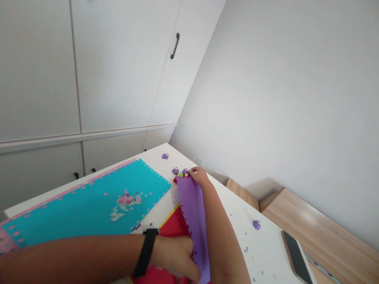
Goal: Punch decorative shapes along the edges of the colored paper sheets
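Observation:
A long purple foam sheet (194,215) with punched holes along its edge lies over a red sheet (174,227) on the white table (237,213). My right hand (199,175) grips the far end of the purple sheet, fingers curled over it, beside small purple, green and red craft punches (180,172). My left hand (177,258), with a black wristband, presses on the near end of the purple sheet, fingers closed on its edge.
A teal foam sheet (89,201) over a pink one carries a pile of punched bits. Loose purple punches (256,224) (165,156) sit on the table. A dark phone (296,256) lies at the right edge. White cabinets stand behind; a wooden surface lies to the right.

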The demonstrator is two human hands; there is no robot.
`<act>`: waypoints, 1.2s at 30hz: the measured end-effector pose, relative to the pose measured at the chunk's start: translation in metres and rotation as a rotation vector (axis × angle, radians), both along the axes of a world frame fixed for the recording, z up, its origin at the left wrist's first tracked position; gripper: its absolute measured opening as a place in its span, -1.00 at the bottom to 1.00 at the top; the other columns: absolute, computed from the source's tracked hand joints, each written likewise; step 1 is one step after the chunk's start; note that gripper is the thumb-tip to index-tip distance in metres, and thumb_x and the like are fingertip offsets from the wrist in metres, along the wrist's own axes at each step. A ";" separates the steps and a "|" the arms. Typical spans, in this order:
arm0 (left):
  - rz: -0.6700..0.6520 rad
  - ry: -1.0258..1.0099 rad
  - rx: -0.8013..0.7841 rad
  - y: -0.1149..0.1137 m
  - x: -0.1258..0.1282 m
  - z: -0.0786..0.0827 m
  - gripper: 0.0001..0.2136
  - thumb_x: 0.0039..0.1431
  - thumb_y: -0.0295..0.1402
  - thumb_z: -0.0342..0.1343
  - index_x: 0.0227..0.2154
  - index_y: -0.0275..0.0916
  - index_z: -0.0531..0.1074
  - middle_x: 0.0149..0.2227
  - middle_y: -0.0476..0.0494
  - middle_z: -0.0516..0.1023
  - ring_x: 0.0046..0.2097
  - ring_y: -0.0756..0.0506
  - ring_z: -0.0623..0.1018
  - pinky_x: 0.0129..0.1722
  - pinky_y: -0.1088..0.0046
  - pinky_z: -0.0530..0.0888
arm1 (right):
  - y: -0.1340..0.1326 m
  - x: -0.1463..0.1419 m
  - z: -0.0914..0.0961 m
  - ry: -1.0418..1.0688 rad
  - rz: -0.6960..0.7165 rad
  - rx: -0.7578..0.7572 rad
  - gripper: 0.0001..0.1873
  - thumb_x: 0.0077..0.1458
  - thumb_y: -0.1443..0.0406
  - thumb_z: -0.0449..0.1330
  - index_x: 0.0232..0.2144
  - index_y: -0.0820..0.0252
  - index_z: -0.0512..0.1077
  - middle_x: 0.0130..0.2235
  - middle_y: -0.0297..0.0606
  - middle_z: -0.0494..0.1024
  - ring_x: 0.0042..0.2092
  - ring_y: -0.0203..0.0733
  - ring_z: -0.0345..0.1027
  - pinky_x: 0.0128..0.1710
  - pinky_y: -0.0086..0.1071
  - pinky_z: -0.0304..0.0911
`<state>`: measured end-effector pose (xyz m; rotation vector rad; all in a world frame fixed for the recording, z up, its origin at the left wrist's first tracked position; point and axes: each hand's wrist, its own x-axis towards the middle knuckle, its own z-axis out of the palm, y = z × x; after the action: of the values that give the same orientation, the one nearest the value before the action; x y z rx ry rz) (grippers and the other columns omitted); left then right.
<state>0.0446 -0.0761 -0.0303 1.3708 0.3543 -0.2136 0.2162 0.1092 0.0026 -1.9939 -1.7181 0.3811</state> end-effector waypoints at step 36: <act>0.357 -0.099 0.043 0.011 -0.001 0.033 -0.61 0.06 -0.10 0.31 -0.16 -0.28 0.54 -0.26 -0.17 0.62 -0.24 -0.15 0.61 -0.42 0.46 0.55 | -0.334 0.014 0.019 1.027 -0.262 0.141 -0.61 0.04 0.06 0.43 -0.28 0.14 0.39 -0.36 -0.26 0.60 -0.31 -0.15 0.53 -0.33 -0.33 0.43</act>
<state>0.0435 -0.0649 0.0029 1.3302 0.5146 0.1574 0.2307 -0.2252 0.0220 -1.4509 -0.7986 0.9452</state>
